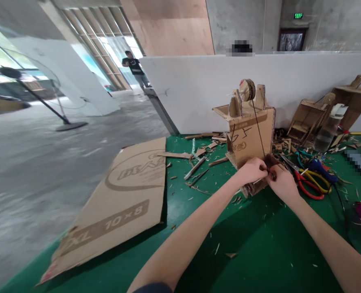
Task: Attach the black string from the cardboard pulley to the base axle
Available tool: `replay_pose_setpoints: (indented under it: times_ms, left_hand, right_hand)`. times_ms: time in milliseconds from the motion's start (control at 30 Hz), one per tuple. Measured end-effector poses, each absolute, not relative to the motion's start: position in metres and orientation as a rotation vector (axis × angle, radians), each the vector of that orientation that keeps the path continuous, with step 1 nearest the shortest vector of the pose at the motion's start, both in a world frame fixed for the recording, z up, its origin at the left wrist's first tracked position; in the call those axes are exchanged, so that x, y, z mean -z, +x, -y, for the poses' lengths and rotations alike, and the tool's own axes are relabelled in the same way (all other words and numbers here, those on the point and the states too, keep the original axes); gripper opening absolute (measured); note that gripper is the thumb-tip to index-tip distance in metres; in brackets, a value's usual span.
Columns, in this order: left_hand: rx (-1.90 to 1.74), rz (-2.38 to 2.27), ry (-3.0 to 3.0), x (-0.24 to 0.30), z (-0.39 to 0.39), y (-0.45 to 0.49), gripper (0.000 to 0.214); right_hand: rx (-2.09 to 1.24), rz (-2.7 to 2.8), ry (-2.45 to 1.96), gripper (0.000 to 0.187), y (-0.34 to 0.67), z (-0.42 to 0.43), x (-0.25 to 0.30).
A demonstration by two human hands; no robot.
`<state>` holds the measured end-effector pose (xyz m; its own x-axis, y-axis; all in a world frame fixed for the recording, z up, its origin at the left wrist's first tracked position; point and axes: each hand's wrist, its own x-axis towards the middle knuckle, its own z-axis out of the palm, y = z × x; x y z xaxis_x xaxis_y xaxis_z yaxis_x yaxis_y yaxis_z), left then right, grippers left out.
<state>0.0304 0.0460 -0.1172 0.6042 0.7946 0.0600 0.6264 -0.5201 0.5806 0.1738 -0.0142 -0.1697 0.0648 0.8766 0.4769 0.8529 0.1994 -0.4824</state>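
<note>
A cardboard model (249,132) stands upright on the green mat (259,244), with a cardboard wheel (247,89) on top and a dark string (259,126) running down its front. My left hand (251,170) and my right hand (282,184) meet at the model's base. Both are closed in a pinch on the lower end of the string, where a small dark piece (272,174) shows between the fingers.
A large flat cardboard sheet (119,203) lies at the left, overhanging the mat's edge. Cardboard scraps (198,160) litter the mat behind. Scissors and pliers (311,179) lie right of my hands, with a plastic bottle (329,128) and other cardboard models (311,116). A person (134,67) stands far off.
</note>
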Motion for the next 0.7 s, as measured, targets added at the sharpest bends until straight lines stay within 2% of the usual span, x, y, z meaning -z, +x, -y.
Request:
replay_pose_setpoints:
  times_ms: [200,700]
  left_hand:
    - [-0.396,-1.087,2.321,0.1160,-0.0473,0.0291,0.022]
    - [-0.476,-1.020,2.288,0.1188,-0.0470,0.0306,0.019]
  right_hand:
    - [0.011,1.779,-1.644,0.005,0.1720,0.0138,0.1735]
    - [0.060,1.810,-1.657,0.014,0.1746,0.0151,0.1754]
